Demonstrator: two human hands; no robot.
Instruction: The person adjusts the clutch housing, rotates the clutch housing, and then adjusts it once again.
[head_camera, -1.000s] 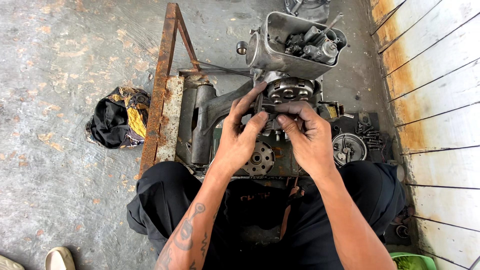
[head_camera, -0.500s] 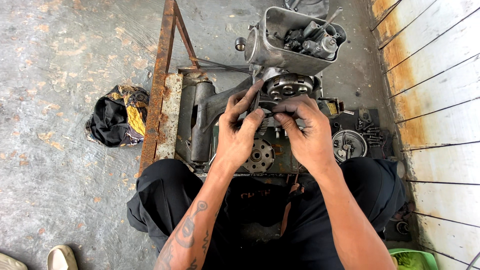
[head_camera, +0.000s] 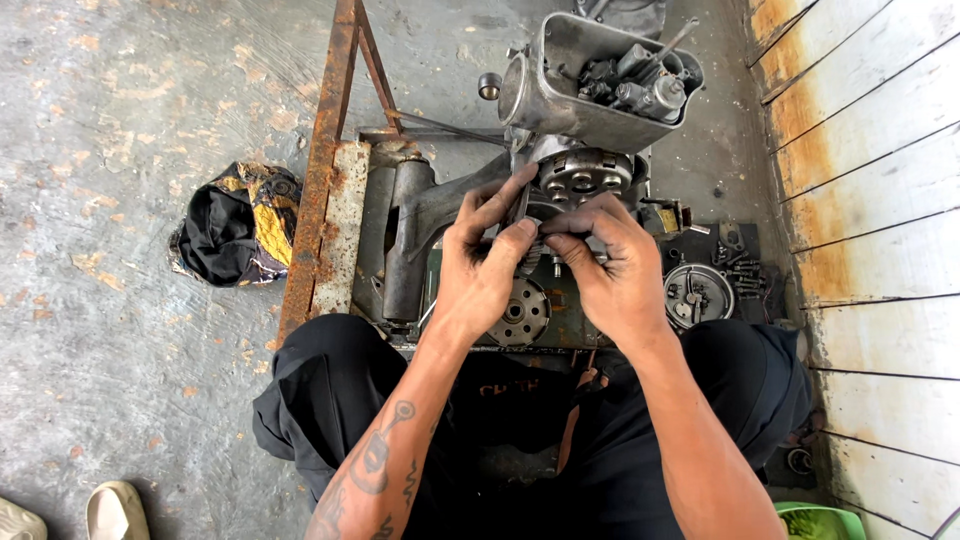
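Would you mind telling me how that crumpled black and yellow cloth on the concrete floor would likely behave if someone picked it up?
The cloth lies bunched in soft folds, so it would probably hang limp and floppy rather than keep its shape. It looks like thin fabric, so likely light for its bulk. Pushed along the rough concrete floor, it would probably drag and bunch up, not slide or roll.

Left hand (head_camera: 480, 280) and right hand (head_camera: 615, 275) meet (fingertips pinched).
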